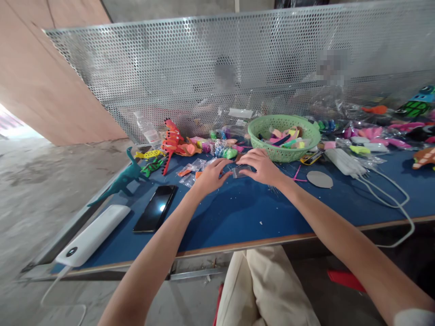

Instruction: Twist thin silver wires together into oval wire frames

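Observation:
Both my arms reach out over a blue table (238, 213). My left hand (212, 174) and my right hand (260, 165) meet over a small clear plastic packet (242, 170) lying on the table, fingers curled down onto its two ends. Just beyond the hands stands a green woven basket (283, 131) with several colourful foam pieces inside. Small clear bags with orange bits (190, 172) lie left of my left hand.
Toy dinosaurs, teal (124, 179) and red (171, 140), stand at the left. A black phone (155, 208) and a white power bank (93, 235) lie near the front left. A grey disc (319, 179), a white charger with cable (346, 162), bagged toys at right. A perforated metal screen (238, 68) backs the table.

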The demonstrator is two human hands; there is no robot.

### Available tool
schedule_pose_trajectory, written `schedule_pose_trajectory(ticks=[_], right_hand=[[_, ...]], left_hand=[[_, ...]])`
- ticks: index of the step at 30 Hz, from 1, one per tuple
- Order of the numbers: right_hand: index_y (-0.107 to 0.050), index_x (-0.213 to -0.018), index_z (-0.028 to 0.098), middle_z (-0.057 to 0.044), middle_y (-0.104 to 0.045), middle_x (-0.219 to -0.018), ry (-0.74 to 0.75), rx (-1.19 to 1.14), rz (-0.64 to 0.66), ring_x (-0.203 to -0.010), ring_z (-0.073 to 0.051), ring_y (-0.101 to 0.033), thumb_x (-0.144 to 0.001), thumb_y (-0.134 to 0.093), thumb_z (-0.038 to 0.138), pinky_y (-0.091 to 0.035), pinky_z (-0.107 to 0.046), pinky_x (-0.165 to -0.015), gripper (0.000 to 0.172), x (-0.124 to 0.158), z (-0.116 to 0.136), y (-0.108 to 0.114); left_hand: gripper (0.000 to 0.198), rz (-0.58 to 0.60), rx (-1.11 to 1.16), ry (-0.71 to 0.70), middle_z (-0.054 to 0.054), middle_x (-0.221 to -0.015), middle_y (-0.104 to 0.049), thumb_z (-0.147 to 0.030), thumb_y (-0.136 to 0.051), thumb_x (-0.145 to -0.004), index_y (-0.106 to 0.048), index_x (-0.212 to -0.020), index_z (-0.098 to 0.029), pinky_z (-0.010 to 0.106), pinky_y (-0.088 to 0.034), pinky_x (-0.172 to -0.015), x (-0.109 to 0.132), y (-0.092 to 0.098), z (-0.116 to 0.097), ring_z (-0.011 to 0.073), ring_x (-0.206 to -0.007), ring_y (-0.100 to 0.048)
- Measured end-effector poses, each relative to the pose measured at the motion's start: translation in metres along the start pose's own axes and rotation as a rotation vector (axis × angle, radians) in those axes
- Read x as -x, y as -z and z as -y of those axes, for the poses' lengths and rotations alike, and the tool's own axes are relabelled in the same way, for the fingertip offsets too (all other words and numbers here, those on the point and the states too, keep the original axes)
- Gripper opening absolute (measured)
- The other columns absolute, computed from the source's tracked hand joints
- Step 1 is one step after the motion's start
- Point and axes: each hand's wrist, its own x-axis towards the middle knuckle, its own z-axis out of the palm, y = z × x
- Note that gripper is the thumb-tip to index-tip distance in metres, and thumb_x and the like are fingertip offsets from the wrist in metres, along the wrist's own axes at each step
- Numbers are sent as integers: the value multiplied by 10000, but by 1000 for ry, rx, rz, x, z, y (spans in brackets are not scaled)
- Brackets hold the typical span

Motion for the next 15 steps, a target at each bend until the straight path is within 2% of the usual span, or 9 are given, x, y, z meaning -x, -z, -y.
schedule_pose_trajectory(ticks=[2,6,15], right_hand=[[-706,-1111,278,-38,-720,-1143,37,43,47,-1146,-262,-553,-974,-602,361,-334,-464,-1028,191,0,0,-5],[-734,-1045,272,-28,-750,-1044,72,66,29,-1058,-235,-601,-1013,-534,332,-340,-442,-995,211,-1,-1,-14],[-750,-1039,280,-35,-762,-988,41,52,28,-977,-234,-616,-1013,-521,324,-338,-443,-970,235,-1,-1,-15]], left_hand=[[345,-3,-1,-3,137,-1280,-623,-292,-586,-961,-582,-1293,-200,382,-556,-902,0,-1,-3,197,-986,-670],[330,-16,26,4,134,-1276,-633,-295,-605,-954,-598,-1270,-201,389,-549,-931,-1,-2,-8,203,-1009,-670],[275,-69,56,49,108,-1277,-650,-283,-671,-907,-666,-1173,-210,380,-549,-925,-1,-2,-7,193,-992,-669]])
